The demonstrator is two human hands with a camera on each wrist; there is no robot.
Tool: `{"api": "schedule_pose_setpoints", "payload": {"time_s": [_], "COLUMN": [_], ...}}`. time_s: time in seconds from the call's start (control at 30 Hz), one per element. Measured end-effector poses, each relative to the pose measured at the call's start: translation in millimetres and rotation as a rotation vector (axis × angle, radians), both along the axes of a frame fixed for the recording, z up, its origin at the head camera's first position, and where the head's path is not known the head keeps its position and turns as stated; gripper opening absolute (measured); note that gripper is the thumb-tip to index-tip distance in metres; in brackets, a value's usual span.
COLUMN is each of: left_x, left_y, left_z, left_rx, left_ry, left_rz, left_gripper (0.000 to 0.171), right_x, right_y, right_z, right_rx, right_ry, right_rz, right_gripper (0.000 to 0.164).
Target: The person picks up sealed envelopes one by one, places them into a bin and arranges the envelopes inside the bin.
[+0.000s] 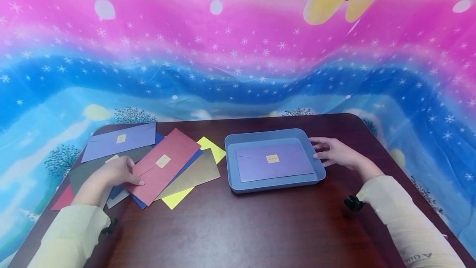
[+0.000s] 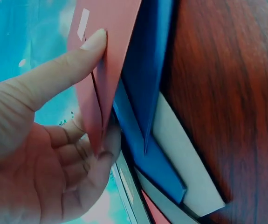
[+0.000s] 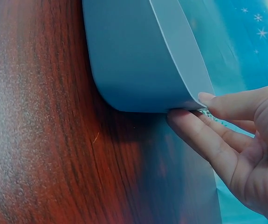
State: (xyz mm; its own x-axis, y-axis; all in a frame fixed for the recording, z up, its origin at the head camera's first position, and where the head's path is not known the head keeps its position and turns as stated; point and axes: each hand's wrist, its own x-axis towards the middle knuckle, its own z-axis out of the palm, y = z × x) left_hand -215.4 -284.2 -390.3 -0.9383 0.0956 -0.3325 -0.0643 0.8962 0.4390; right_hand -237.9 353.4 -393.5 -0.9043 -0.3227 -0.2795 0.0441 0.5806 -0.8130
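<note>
My left hand [image 1: 111, 173] pinches the near-left end of a red envelope [image 1: 177, 145] with a pale sticker. In the left wrist view, the thumb lies on the envelope's face and the fingertips are behind it. Under the red envelope lie blue envelopes [image 2: 147, 70], one jutting out beneath. A grey-blue tray [image 1: 277, 187] stands to the right, a purple envelope [image 1: 253, 162] lying flat inside it. My right hand [image 1: 340, 154] holds the tray's right end, thumb at the rim and fingers against the outer wall, as the right wrist view shows.
A gold envelope [image 1: 198, 173] and a yellow one [image 1: 213, 150] lie between the red envelope and the tray. Farther left, a lavender envelope [image 1: 141, 135] overlaps a dark grey one [image 1: 83, 175], with a red corner [image 1: 61, 198] below. A printed cloth [image 1: 238, 53] hangs behind the dark wooden table [image 1: 238, 235].
</note>
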Motion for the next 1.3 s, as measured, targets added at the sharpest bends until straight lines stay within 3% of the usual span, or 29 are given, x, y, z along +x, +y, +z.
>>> {"api": "schedule_pose_setpoints", "payload": {"time_s": [0.2,0.47,0.6,0.7,0.77,0.87,0.97,1.1,1.2,1.3], "left_x": [-0.3,1.0,0.8,-0.1,-0.4,-0.6,-0.9,-0.6,0.6,2.8], "left_y": [-3,-13,-21,-27,-33,-43,-50,-55,-56,-57], "left_z": [-0.3,0.4,-1.5,-4.0,-6.2,-10.3,-13.8,-15.1,-14.7,-14.0], "left_rx": [0.146,0.498,0.536,0.609,0.724,0.933,1.121,1.217,1.265,1.381], "left_ry": [0.001,-0.044,-0.026,-0.058,-0.102,-0.169,-0.219,-0.227,-0.205,-0.201], "left_rz": [0.007,0.094,0.130,0.142,0.156,0.144,0.105,0.066,0.077,0.091], "left_gripper": [0.055,0.048,0.050,0.053,0.044,0.036,0.047,0.055,0.054,0.048], "right_x": [0.2,0.0,0.9,1.6,1.8,1.8,1.6,1.7,2.2,2.4], "right_y": [1,2,2,2,2,2,2,2,1,1], "right_z": [0.1,0.2,0.4,0.1,-0.6,-2.1,-3.0,-2.7,-2.6,-2.2], "right_rx": [-0.002,-0.016,-0.020,-0.020,-0.018,-0.020,-0.024,-0.026,-0.023,-0.024], "right_ry": [0.001,-0.002,-0.005,-0.001,0.000,-0.003,-0.007,-0.002,0.000,0.000], "right_rz": [0.001,-0.001,-0.006,-0.011,-0.015,-0.017,-0.020,-0.022,-0.022,-0.021], "right_gripper": [0.066,0.066,0.066,0.066,0.066,0.066,0.066,0.066,0.067,0.067]}}
